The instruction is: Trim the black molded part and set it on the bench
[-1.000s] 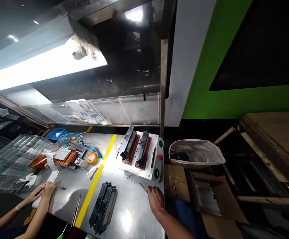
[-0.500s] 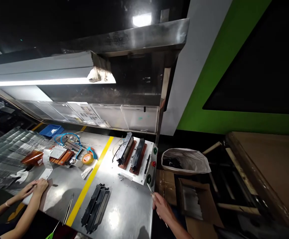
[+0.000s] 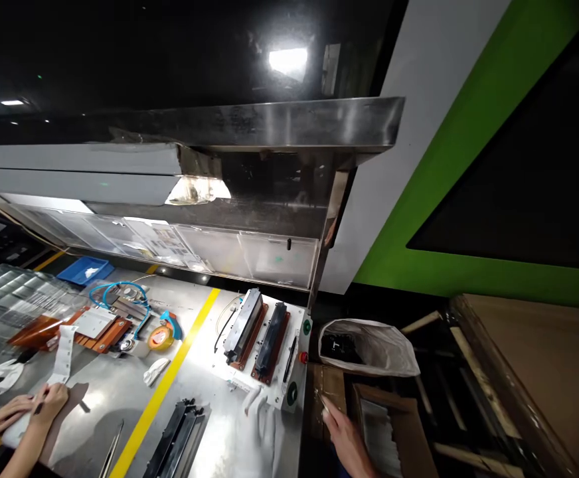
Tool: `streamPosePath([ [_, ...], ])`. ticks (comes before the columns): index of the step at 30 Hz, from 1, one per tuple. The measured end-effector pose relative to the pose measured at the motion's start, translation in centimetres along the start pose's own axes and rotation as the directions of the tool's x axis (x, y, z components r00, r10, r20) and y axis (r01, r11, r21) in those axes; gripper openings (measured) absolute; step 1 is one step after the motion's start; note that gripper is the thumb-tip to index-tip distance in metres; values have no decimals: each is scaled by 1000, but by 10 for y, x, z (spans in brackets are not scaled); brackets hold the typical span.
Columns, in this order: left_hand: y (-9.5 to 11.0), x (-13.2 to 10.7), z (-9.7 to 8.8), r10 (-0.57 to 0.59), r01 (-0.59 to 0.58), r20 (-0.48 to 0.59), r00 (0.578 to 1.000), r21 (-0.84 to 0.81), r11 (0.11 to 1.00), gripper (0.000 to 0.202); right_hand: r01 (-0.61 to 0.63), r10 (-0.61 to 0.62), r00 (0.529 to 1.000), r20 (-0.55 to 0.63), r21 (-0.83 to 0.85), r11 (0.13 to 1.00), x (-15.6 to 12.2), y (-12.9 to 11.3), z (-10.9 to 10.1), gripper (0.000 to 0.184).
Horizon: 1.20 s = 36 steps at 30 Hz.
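My left hand [image 3: 257, 428], in a white glove, reaches over the metal table with fingers stretched forward, just short of the white fixture plate [image 3: 268, 392]. Nothing shows in its fingers. On the plate, two long black plastic parts [image 3: 271, 342] sit in brown holders, with a black pen-like tool [image 3: 289, 358] beside them. Beyond the table's right edge, my bare right hand [image 3: 345, 435] is closed around a thin metal tool, which looks like tweezers [image 3: 319, 397]. More long black parts [image 3: 176, 438] lie on the table left of my gloved hand.
At the left, a co-worker's hands [image 3: 45, 405] hold a small dark piece near a white label strip [image 3: 63, 355]. Tweezers [image 3: 111, 448], a yellow tape roll [image 3: 160, 337] and an orange fixture [image 3: 97, 328] lie nearby. A white bag [image 3: 389, 355] and cardboard box [image 3: 413, 425] stand right.
My gloved left hand has come into view before the fixture. My right hand has moved slightly right and down, away from the plate's corner. The view has tilted upward.
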State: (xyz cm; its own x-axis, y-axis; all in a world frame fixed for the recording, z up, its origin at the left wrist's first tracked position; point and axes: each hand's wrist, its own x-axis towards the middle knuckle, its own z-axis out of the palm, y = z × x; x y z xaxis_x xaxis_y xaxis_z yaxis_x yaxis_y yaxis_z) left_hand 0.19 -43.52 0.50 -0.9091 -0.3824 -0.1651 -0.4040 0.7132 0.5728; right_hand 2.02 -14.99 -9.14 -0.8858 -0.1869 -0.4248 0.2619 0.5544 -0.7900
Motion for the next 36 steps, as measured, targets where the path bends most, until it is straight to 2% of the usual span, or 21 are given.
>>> streamPosePath([
  [2,32,-4,22,124,-126,-126,984,-8,992,42,128,-131,991,-38,-61,990,28,-56,-20,65],
  [4,56,9,32,275,-253,-216,937,123,960,42,270,-279,959,-46,-146,952,53,-111,-32,59],
  [6,67,34,32,342,-310,-174,923,189,932,42,331,-355,933,-57,-249,910,72,-154,-36,52],
  [9,70,67,24,252,-251,13,968,142,957,44,316,-374,926,-48,-442,840,90,-190,-33,50],
  [11,68,76,22,189,-202,102,977,147,968,47,310,-375,927,-13,-538,784,98,-200,-30,48],
  [12,67,77,23,184,-200,113,976,163,966,50,320,-382,924,10,-569,758,100,-202,-29,46],
  [17,61,72,33,211,-223,77,974,218,950,56,368,-403,910,95,-631,683,110,-205,-28,40],
  [29,55,77,45,255,-252,26,967,286,924,59,390,-406,904,133,-646,657,117,-211,-35,40],
  [33,50,78,53,179,-192,69,981,288,938,59,379,-398,909,128,-651,658,118,-215,-37,40],
  [36,51,77,51,128,-151,96,987,302,941,60,369,-388,913,124,-657,657,119,-217,-37,40],
])
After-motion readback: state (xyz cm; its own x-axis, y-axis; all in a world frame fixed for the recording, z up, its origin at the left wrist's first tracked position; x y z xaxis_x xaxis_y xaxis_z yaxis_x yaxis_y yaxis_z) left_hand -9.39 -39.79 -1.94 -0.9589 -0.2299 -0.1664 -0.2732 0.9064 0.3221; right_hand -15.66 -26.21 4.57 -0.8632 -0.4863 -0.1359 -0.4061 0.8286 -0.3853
